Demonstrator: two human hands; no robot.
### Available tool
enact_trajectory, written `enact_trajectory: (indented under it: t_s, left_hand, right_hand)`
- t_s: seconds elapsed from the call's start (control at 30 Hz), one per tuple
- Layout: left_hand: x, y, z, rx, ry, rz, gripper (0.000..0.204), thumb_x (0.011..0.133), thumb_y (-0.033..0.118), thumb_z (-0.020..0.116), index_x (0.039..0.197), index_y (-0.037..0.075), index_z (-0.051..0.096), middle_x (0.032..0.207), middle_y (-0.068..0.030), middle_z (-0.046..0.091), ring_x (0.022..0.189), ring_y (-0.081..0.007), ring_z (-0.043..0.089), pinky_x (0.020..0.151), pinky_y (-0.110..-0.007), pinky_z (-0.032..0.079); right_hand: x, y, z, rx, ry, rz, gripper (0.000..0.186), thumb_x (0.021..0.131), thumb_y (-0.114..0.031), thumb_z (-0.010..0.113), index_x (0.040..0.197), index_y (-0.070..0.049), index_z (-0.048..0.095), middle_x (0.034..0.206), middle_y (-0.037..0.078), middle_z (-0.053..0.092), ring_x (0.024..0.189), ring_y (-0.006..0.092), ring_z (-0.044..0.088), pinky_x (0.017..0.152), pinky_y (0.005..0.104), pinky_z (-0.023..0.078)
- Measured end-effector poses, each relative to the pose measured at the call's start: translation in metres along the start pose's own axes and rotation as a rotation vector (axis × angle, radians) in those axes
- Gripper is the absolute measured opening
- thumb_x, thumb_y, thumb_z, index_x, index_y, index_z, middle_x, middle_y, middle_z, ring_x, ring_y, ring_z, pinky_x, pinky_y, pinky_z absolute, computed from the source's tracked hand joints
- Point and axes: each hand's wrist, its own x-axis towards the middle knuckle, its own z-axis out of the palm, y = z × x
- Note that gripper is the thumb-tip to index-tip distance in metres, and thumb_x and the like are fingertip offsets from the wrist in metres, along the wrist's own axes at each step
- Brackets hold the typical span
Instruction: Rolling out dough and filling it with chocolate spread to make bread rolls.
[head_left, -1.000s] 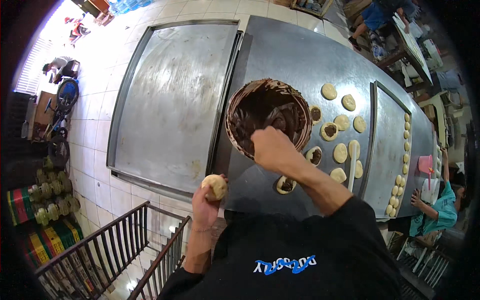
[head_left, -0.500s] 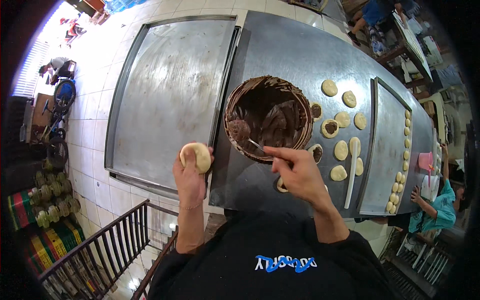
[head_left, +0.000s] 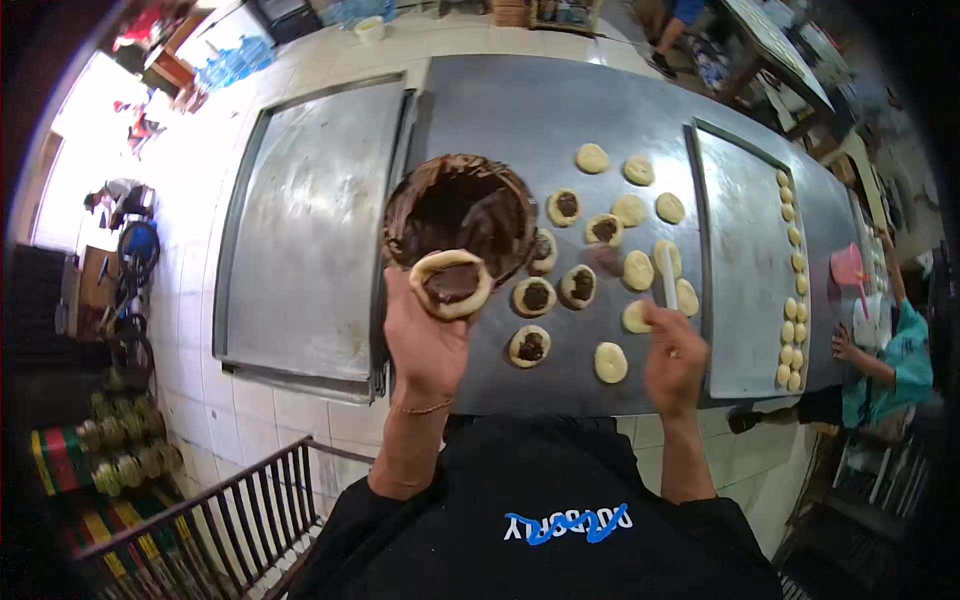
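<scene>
My left hand (head_left: pixel 425 345) holds up a round of dough (head_left: pixel 482 272) with a dark chocolate filling (head_left: pixel 450 283) pressed into its hollow. It hangs at the near edge of a large bowl (head_left: pixel 400 215) of chocolate paste, whose walls are thickly smeared. To the right, my right hand (head_left: pixel 676 362) is closed over the table, blurred by motion. A brown smear just beyond its fingers appears to be the coated head of a spoon (head_left: pixel 605 260). Between my hands lie several dough rounds with chocolate in the middle, such as one filled round (head_left: pixel 530 346), and a plain dough round (head_left: pixel 610 362).
A white stick (head_left: pixel 668 278) lies among plain rounds on the grey metal table (head_left: pixel 500 90). On the right, a tray (head_left: pixel 735 200) carries a column of small dough pieces. Empty-looking metal trays (head_left: pixel 300 230) stand left. A person in teal (head_left: pixel 885 365) works at the far right.
My left hand has moved right, in front of the bowl, and its dough now shows chocolate filling. My right hand has left the bowl with the spoon, moving right.
</scene>
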Motion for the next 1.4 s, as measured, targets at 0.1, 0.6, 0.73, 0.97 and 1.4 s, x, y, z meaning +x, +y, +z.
enact_trajectory:
  t_s: [0.1, 0.6, 0.73, 0.97, 1.4]
  left_hand:
    - [0.003, -0.049, 0.014, 0.126, -0.13, -0.276, 0.058, 0.102, 0.047, 0.02, 0.118, 0.001, 0.052, 0.111, -0.0141, 0.059, 0.104, -0.0268, 0.058, 0.092, -0.045, 0.049]
    - [-0.005, -0.282, -0.061, 1.493, -0.385, -0.62, 0.045, 0.075, 0.021, 0.071, 0.104, -0.008, 0.054, 0.09, -0.0224, 0.063, 0.078, -0.0295, 0.064, 0.068, -0.04, 0.049]
    - [-0.046, -0.183, 0.0, 1.114, -0.584, -0.579, 0.029, 0.081, 0.019, 0.07, 0.101, 0.001, 0.061, 0.095, -0.0117, 0.063, 0.088, -0.0207, 0.061, 0.078, -0.035, 0.049]
    - [-0.058, -0.026, -0.072, -0.213, -0.023, -0.169, 0.039, 0.081, 0.019, 0.052, 0.113, -0.003, 0.054, 0.108, -0.0173, 0.059, 0.099, -0.03, 0.06, 0.09, -0.038, 0.049]
    - [-0.042, 0.07, -0.18, -0.035, 0.546, -0.003, 0.043, 0.094, 0.032, 0.042, 0.114, -0.006, 0.051, 0.106, -0.0198, 0.062, 0.102, -0.0314, 0.06, 0.091, -0.038, 0.048]
  right_hand:
    - [-0.024, 0.029, -0.057, 0.052, 0.078, 0.383, 0.033, 0.092, 0.005, 0.046, 0.117, -0.006, 0.064, 0.086, 0.005, 0.063, 0.071, 0.0084, 0.053, 0.062, 0.0205, 0.041]
    - [-0.077, 0.074, -0.094, 0.287, 0.367, 0.696, 0.029, 0.093, 0.003, 0.05, 0.118, -0.003, 0.064, 0.094, 0.004, 0.065, 0.084, 0.0081, 0.057, 0.078, 0.0207, 0.045]
    - [-0.03, 0.057, -0.064, 0.352, 0.217, 0.546, 0.029, 0.094, 0.001, 0.05, 0.12, -0.003, 0.062, 0.093, 0.004, 0.066, 0.083, 0.0076, 0.057, 0.076, 0.0207, 0.045]
    - [0.107, -0.037, 0.083, 0.118, -0.653, -0.092, 0.033, 0.081, 0.0, 0.052, 0.111, -0.005, 0.066, 0.087, 0.02, 0.067, 0.078, 0.0297, 0.067, 0.069, 0.0345, 0.051]
    - [0.105, -0.082, 0.219, -0.221, -0.93, 0.203, 0.031, 0.076, -0.004, 0.051, 0.103, 0.002, 0.067, 0.088, 0.026, 0.065, 0.084, 0.0401, 0.065, 0.08, 0.0442, 0.052]
